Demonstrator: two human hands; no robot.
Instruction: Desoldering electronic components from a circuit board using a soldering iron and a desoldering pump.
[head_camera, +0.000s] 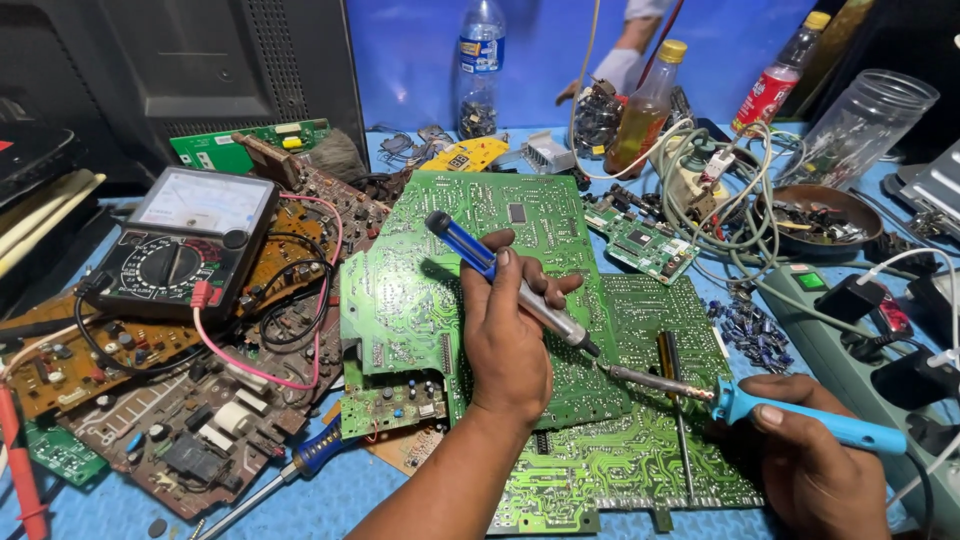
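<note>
Bright, even overhead light, soft short shadows, sharp focus centrally, slight wide-angle stretching toward the edges.

The left hand (505, 345) covers part of the large green circuit board (470, 260), so the solder joints under it cannot be seen. The right hand (815, 465) is cut off by the lower edge (its wrist is out of view). A person's hand (610, 75) at the top is cropped at the forearm. Parts inside the glass jar (865, 120) are too small to tell.
</note>
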